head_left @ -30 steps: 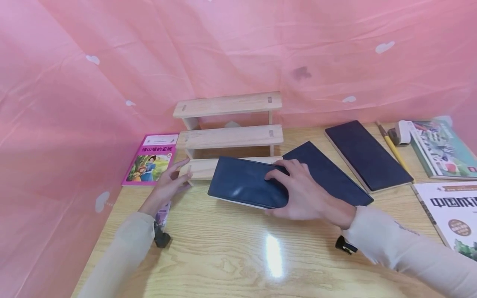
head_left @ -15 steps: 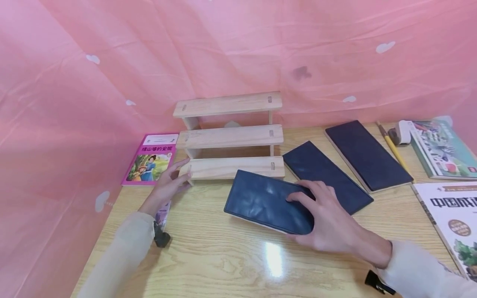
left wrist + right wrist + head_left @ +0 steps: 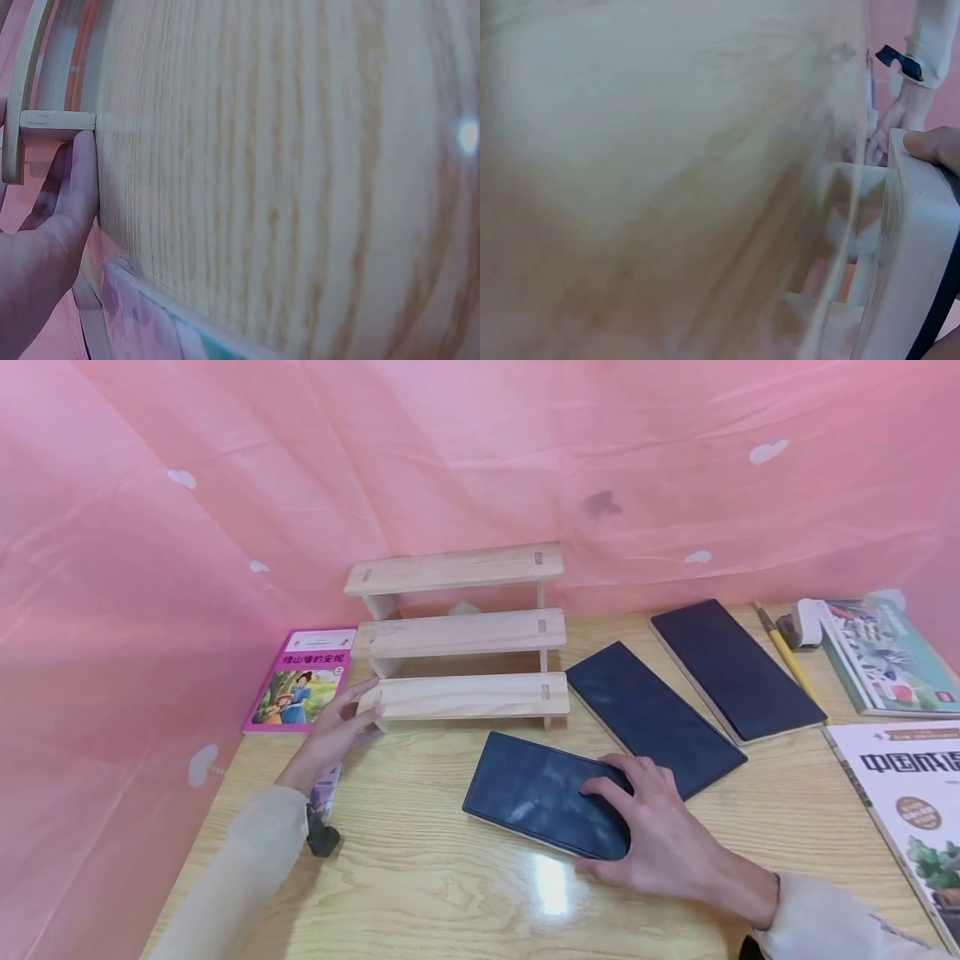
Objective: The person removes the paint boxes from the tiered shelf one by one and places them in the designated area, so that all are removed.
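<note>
In the head view my right hand [image 3: 652, 827] grips the near right end of a dark blue notebook [image 3: 543, 793], fingers on its cover and thumb at the near edge. The right wrist view shows the notebook's pale edge [image 3: 915, 247] close up with a thumb on it. Whether the notebook touches the table is unclear. My left hand [image 3: 333, 731] holds the left end of the lowest step of a three-tier wooden stand [image 3: 461, 696]. In the left wrist view, one finger of that hand [image 3: 56, 217] touches the stand's leg [image 3: 60, 120].
Two more dark notebooks [image 3: 656, 718] [image 3: 738, 668] lie right of the stand. Beyond them are a brush [image 3: 787, 652], a white and black object [image 3: 802, 624] and picture books [image 3: 892, 660] [image 3: 907, 810]. A pink book [image 3: 300, 681] lies at the left, before a pink curtain [image 3: 450, 460].
My right hand has drawn the notebook from over the stand's lowest step toward the table's near side and rightward, uncovering that step. The left hand keeps its place on the stand.
</note>
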Demonstrator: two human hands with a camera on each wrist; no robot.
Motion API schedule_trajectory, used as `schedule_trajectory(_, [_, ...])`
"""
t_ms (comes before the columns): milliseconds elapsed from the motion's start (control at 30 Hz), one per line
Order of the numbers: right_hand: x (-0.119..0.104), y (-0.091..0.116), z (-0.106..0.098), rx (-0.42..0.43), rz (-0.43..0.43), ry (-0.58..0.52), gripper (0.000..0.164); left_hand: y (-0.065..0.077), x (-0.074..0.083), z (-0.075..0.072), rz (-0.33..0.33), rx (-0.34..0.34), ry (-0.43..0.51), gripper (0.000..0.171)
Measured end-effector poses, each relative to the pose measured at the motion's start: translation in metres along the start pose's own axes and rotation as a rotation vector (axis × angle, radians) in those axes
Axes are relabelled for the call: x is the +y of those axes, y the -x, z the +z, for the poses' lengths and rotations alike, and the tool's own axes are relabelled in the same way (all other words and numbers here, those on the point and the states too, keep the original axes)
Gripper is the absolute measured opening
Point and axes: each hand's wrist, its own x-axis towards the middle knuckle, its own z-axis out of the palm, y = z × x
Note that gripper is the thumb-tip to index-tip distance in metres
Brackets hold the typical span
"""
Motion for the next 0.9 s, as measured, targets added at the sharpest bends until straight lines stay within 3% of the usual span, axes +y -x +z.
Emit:
schedule_trajectory(700, [-0.003, -0.004, 0.022, -0.027, 0.045, 0.042, 0.067, -0.001, 0.002, 0.0, -0.024, 0.004, -0.011, 0.056])
schedule_trajectory(900, [-0.003, -0.005, 0.025, -0.099, 0.061, 0.055, 0.07, -0.001, -0.001, 0.0, -0.014, 0.001, -0.006, 0.057])
